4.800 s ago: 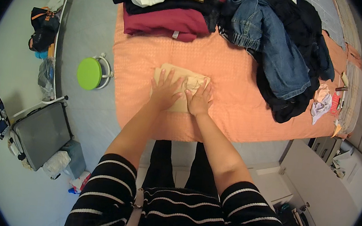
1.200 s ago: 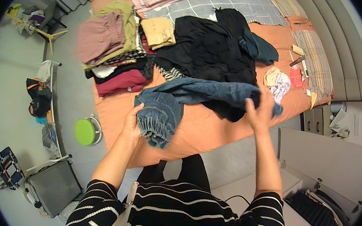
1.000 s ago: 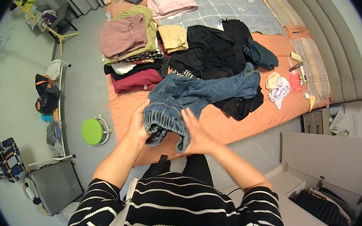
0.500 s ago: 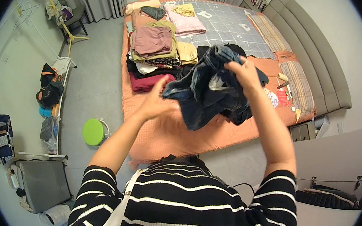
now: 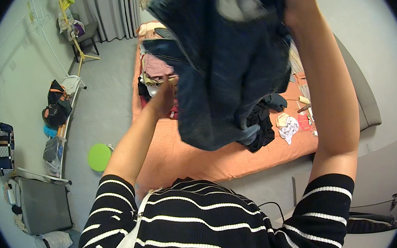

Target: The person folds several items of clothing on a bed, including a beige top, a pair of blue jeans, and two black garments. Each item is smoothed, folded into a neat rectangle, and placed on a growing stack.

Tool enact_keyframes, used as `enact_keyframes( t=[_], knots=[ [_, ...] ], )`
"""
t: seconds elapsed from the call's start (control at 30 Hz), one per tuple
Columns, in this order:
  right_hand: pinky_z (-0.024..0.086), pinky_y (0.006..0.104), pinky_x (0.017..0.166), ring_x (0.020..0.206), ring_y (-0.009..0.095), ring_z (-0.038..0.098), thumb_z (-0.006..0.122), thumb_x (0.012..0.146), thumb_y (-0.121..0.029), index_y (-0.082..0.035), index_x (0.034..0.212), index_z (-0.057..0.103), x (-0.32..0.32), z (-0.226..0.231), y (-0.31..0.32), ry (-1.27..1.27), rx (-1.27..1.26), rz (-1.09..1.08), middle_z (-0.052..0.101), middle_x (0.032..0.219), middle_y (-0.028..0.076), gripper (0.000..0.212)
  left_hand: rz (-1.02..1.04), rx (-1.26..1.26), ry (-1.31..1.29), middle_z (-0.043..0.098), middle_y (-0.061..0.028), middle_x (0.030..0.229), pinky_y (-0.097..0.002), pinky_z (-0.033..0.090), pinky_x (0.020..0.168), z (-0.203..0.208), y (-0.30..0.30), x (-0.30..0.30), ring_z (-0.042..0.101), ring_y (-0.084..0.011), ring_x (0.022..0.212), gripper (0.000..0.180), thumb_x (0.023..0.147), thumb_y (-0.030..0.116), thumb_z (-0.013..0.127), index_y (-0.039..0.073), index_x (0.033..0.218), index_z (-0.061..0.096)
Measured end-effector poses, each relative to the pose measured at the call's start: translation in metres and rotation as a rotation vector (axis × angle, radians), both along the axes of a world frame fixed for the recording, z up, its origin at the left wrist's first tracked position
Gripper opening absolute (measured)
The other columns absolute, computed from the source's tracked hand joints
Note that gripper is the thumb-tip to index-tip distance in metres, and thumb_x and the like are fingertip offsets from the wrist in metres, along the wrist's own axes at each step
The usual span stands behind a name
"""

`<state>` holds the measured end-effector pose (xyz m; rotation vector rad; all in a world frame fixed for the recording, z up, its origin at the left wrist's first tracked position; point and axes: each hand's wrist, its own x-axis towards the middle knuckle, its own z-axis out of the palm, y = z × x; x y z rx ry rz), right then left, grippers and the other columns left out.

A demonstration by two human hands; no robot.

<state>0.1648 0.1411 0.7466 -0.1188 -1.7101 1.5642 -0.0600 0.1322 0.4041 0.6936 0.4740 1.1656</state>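
Dark blue jeans (image 5: 232, 79) hang crumpled in the air over the bed, raised close in front of me. My right hand (image 5: 295, 6), partly cut off by the upper edge, grips them at their upper right. Beside their left edge is my left hand (image 5: 163, 98), slightly blurred, fingers pointing up and holding nothing that I can see. Behind it lies a stack of folded clothes (image 5: 156, 66), pink on top, half covered by the jeans. Black garments (image 5: 261, 126) lie in a heap on the bed below the jeans, to the right.
An orange cover (image 5: 167, 145) spreads over the bed. White and cream small garments (image 5: 287, 128) lie near its right side, beside a red card (image 5: 304, 120). A green round stool (image 5: 99, 157) stands on the floor at left, near a rack with bags (image 5: 58, 104) and a grey case (image 5: 45, 204).
My right hand has lifted the jeans up and closer to me, so they spread out and hang longer. My left hand has moved slightly up and left beside them.
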Motion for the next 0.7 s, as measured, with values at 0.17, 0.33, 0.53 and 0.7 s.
enact_keyframes(
  t=[0.17,0.33,0.53,0.7],
  knots=[
    [0.053,0.0328,0.055,0.059,0.020,0.062,0.048,0.090,-0.016,0.001,0.079,0.061,-0.016,0.024,0.001,0.148,-0.123,-0.166,0.065,0.074,0.012,0.024,0.176,0.168,-0.164,0.047,-0.0201,0.136,-0.0428,0.043,0.101,0.137,0.004,-0.025,0.049,-0.0313,0.123,0.085,0.085,0.060,0.055,-0.002,0.139,0.035],
    [0.055,0.0361,0.059,0.062,0.022,0.064,0.043,0.093,-0.016,-0.001,0.079,0.059,0.025,-0.002,0.033,0.393,-0.317,-0.253,0.066,0.076,0.012,0.026,0.416,0.305,0.267,0.056,-0.0197,0.124,-0.0458,0.049,0.095,0.272,-0.001,-0.109,0.059,-0.0329,0.109,0.072,0.083,0.042,0.068,-0.005,0.132,0.043],
    [0.053,0.0379,0.084,0.084,0.023,0.067,0.051,0.088,-0.019,0.000,0.098,0.062,0.099,-0.145,0.051,0.113,-0.517,-0.382,0.069,0.094,0.012,0.024,0.536,0.317,0.995,0.065,-0.0090,0.095,-0.0345,0.055,0.074,0.261,0.034,-0.124,0.064,-0.0191,0.081,0.059,0.075,0.041,0.078,0.001,0.110,0.055],
    [0.053,0.0449,0.082,0.079,0.030,0.066,0.045,0.081,-0.020,0.003,0.093,0.061,0.162,-0.263,0.052,0.088,-1.019,-0.447,0.067,0.091,0.018,0.031,0.277,0.039,0.868,0.068,-0.0114,0.094,-0.0320,0.054,0.075,0.178,0.064,-0.067,0.066,-0.0206,0.081,0.039,0.075,0.026,0.079,0.000,0.101,0.065]
  ],
)
